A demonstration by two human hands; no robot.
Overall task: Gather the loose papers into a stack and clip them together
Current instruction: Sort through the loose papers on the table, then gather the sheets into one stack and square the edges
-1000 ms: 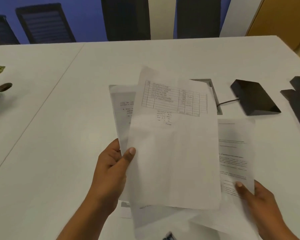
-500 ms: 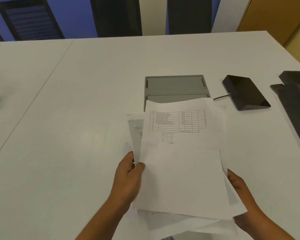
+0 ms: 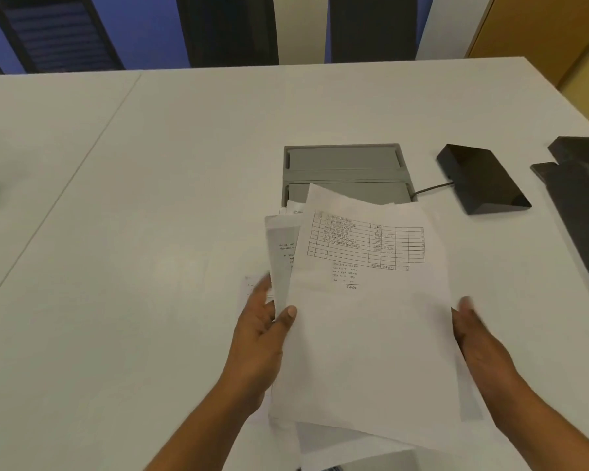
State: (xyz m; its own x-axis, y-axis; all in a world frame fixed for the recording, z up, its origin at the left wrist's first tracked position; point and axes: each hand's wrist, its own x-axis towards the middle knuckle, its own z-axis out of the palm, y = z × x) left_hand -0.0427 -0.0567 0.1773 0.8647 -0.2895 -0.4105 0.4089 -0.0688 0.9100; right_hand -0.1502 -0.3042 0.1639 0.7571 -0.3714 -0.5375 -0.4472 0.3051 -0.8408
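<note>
Several loose white papers (image 3: 368, 338) are held fanned and uneven above the white table (image 3: 150, 198). The top sheet shows a printed table with handwritten sums. My left hand (image 3: 262, 338) grips the left edge of the papers, thumb on top. My right hand (image 3: 480, 338) is pressed against the right edge of the papers, fingers stretched and blurred. More sheets stick out unevenly below and at the upper left. One sheet lies flat on the table under my left hand. No clip is visible.
A grey recessed cable box (image 3: 346, 171) is set into the table just behind the papers. A black wedge-shaped device (image 3: 480, 180) with a cable lies to its right. Dark objects (image 3: 582, 198) sit at the right edge. Chair backs (image 3: 228, 28) stand beyond the table.
The top sheet has tilted clockwise. My right hand came out from under the papers' lower right corner and moved up to their right edge.
</note>
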